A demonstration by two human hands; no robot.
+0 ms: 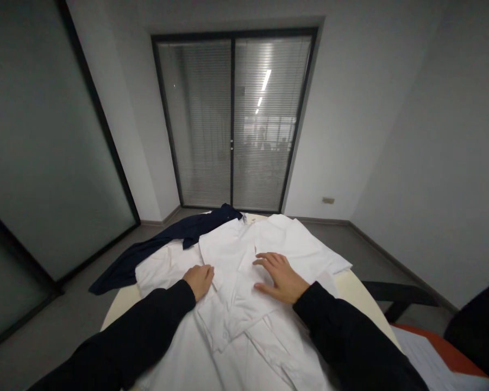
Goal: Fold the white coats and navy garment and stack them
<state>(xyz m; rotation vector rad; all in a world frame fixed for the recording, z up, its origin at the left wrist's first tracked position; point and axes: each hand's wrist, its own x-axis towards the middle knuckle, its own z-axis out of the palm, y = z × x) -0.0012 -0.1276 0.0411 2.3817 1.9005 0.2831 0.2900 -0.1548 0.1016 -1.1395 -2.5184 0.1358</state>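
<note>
A white short-sleeved shirt lies spread over the table, creased, with its collar end at the far side. My left hand is at the shirt's left edge, its fingers curled down and closed on the fabric. Over the right part of the shirt, my right hand is open with fingers spread and slightly bent. Whether its fingertips touch the fabric I cannot tell. More white cloth lies beneath the shirt, toward my body and to the left.
A dark navy garment lies at the table's far left and hangs over the edge. The pale table shows at the right. Beside it are a black chair part, printed papers and an orange-red surface. Glass doors stand beyond.
</note>
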